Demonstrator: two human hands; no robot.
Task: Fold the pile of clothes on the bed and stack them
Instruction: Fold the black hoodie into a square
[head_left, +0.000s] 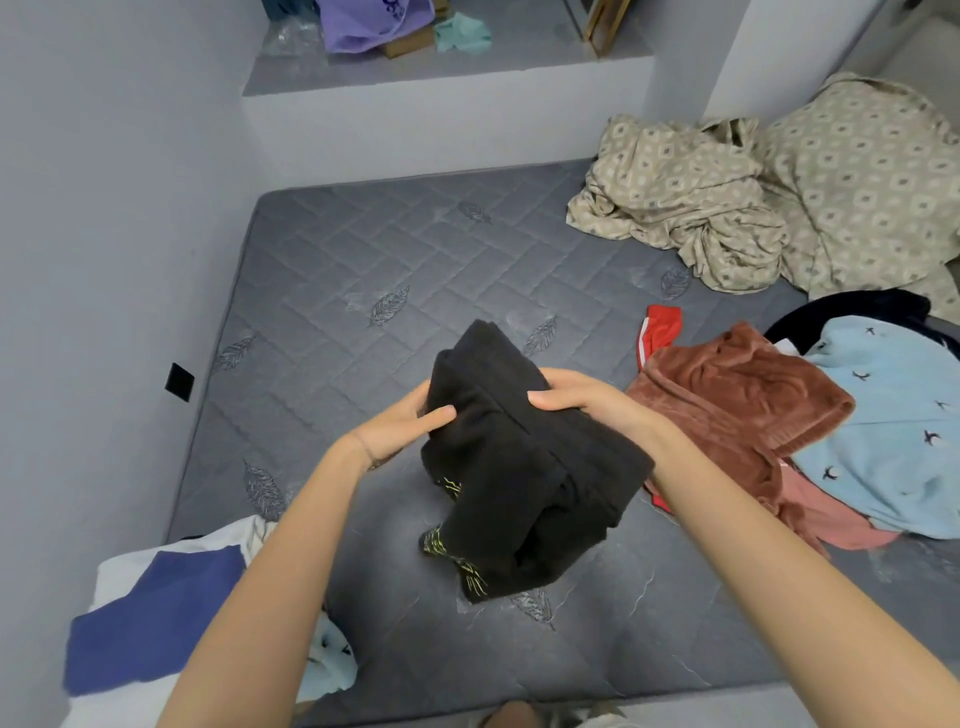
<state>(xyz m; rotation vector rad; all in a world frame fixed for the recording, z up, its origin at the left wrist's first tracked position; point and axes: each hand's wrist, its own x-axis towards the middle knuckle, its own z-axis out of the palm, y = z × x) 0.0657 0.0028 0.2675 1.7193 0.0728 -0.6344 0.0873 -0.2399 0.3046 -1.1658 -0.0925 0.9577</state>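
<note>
The single head view looks forward and steeply down (from close above) at the mattress (363, 260).

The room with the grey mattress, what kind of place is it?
Probably a bedroom: a bare quilted mattress, a crumpled patterned bedsheet at its far corner, and a pile of clothes on its right side.

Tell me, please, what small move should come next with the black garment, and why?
Probably carry the black folded fabric garment left onto the blue-and-white folded clothes: left hand and right hand grip it, already bundled, above the grey quilted mattress.
</note>
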